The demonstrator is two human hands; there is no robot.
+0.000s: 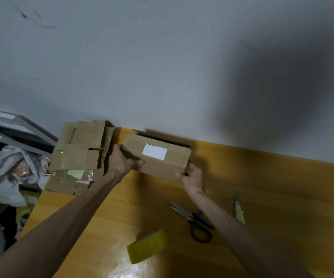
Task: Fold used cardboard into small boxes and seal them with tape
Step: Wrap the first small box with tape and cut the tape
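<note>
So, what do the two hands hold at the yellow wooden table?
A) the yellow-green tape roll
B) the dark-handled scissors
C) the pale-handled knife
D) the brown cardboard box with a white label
D: the left hand and right hand grip opposite ends of the brown cardboard box with the white label; the yellow-green tape roll, dark-handled scissors and pale-handled knife lie on the yellow wooden table.

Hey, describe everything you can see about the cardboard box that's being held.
The box is plain brown cardboard, oblong and shallow, with a white rectangular label on the face toward the camera. A dark gap along its far edge suggests it is not fully closed. It is tilted, near the back of the wooden table, by the wall. The left hand grips its left end, thumb across the front; the right hand holds its lower right corner.
</note>
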